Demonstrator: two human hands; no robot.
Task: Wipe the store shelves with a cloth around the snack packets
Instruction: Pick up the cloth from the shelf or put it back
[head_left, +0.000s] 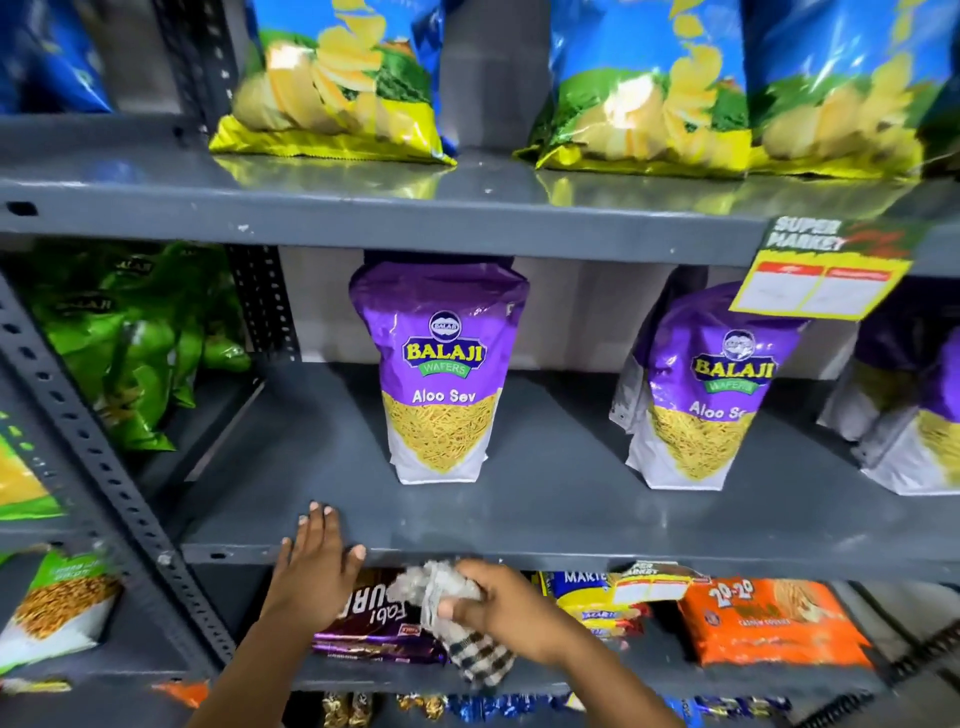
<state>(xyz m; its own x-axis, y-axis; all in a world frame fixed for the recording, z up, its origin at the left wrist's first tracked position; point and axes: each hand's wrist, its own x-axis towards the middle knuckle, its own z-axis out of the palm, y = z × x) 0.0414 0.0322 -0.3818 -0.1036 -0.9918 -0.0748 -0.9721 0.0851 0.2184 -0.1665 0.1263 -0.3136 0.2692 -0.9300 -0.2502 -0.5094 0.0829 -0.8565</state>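
Observation:
A grey metal shelf (545, 499) runs across the middle of the head view. On it stand purple Aloo Sev packets, one in the centre (439, 374) and another to the right (701, 395). My left hand (314, 564) rests flat on the shelf's front edge, left of the centre packet, fingers spread. My right hand (501, 605) hangs just below that edge, closed around a crumpled checked cloth (457, 618) whose end dangles down.
The shelf above (363, 208) carries blue-and-yellow chip bags (332, 83). Green packets (140, 332) fill the left bay behind a perforated upright (104, 467). A yellow price tag (821, 275) hangs at the upper right. Biscuit packs (769, 618) lie on the lower shelf.

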